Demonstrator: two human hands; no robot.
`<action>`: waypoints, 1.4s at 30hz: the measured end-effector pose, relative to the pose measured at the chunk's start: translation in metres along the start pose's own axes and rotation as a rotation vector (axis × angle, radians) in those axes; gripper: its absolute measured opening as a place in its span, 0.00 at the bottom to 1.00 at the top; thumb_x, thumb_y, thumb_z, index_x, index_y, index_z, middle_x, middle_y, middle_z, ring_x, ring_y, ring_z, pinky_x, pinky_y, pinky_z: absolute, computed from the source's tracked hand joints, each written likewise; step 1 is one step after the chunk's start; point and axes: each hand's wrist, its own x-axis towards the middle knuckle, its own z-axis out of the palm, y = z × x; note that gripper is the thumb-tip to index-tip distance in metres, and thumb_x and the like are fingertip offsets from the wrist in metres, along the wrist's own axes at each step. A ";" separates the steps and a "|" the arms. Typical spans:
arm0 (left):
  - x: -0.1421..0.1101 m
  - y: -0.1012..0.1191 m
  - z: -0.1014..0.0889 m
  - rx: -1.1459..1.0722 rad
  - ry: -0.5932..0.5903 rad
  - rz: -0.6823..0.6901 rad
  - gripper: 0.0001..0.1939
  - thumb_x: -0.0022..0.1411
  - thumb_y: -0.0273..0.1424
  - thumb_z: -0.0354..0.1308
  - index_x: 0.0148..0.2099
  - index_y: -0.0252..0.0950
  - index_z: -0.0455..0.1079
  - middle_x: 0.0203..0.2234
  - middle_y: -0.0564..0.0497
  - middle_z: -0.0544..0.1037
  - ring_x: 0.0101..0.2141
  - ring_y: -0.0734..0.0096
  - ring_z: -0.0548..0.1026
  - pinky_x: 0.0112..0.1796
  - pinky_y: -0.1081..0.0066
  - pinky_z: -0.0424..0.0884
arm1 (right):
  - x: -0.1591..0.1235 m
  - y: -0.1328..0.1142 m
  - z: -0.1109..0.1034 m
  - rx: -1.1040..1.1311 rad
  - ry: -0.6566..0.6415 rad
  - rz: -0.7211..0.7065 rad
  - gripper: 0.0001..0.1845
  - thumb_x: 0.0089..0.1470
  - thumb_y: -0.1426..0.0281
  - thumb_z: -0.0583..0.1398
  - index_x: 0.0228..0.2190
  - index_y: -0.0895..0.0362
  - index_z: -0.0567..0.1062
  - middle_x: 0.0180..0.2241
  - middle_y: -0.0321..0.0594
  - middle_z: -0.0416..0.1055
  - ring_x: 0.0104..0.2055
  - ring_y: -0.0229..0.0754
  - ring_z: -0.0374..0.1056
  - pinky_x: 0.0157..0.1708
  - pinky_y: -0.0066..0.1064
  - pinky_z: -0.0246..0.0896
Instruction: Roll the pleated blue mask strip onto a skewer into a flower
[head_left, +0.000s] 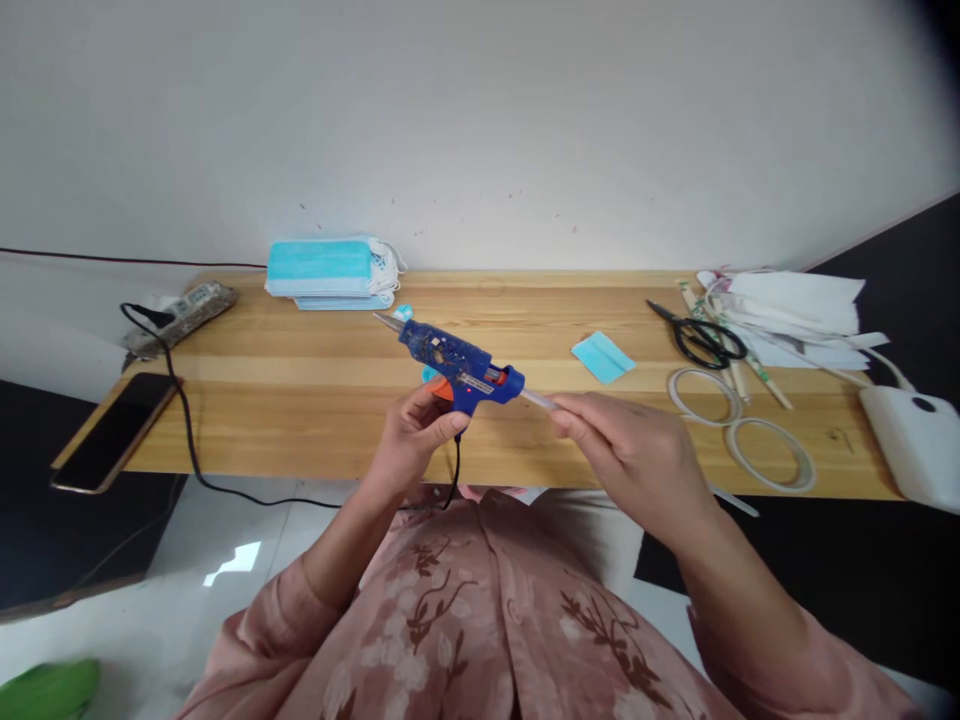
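While a pink floral shirt [450, 610] is seen at the near side, a blue hot glue gun [444, 352] is held above the middle of the wooden table [300, 400], its metal nozzle directed to the far left. Its handle is clasped by the left hand [412, 435], whose grip is closed around it. The orange trigger [445, 391] is partly covered by the fingers; whether it is pressed cannot be told. At the gun's rear end, a translucent glue stick [537, 399] is pinched between the thumb and fingers of the right hand [645, 460], that grip being clamped on it.

By the near left edge, a dark-screened phone [116, 430] is laid, its right end passed by a black cord [189, 440]. Toward the near right, two pale tape rolls [804, 470] are left flat, with a white box-shaped device [911, 445] set at the corner. Beyond them, black-handled scissors [709, 342] are laid beside narrow sticks [772, 385] and white sheets [802, 300]. Right of centre, a light blue rectangular piece [603, 357] is placed.

At the far left, a power strip [195, 308] is seen, and blue face masks [322, 265] are stacked near the wall [480, 120].
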 end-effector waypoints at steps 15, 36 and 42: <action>0.011 0.000 0.008 -0.170 0.149 -0.104 0.20 0.43 0.39 0.79 0.37 0.37 0.82 0.30 0.52 0.82 0.29 0.74 0.73 0.36 0.72 0.67 | 0.004 0.043 0.017 0.150 0.014 0.350 0.20 0.59 0.59 0.65 0.51 0.52 0.76 0.35 0.38 0.81 0.30 0.41 0.75 0.28 0.31 0.67; 0.026 -0.005 0.001 -0.293 0.218 -0.178 0.24 0.40 0.42 0.82 0.34 0.34 0.77 0.25 0.55 0.78 0.27 0.77 0.73 0.35 0.72 0.72 | 0.034 0.080 0.040 -0.031 -0.074 0.135 0.17 0.67 0.57 0.55 0.36 0.51 0.80 0.33 0.39 0.82 0.35 0.45 0.77 0.34 0.34 0.64; 0.028 -0.010 -0.004 -0.288 0.219 -0.158 0.20 0.45 0.39 0.80 0.34 0.35 0.76 0.24 0.56 0.77 0.25 0.79 0.72 0.32 0.74 0.70 | 0.047 0.069 0.041 -0.008 -0.028 0.354 0.15 0.59 0.55 0.59 0.28 0.51 0.77 0.25 0.35 0.78 0.22 0.40 0.66 0.27 0.33 0.55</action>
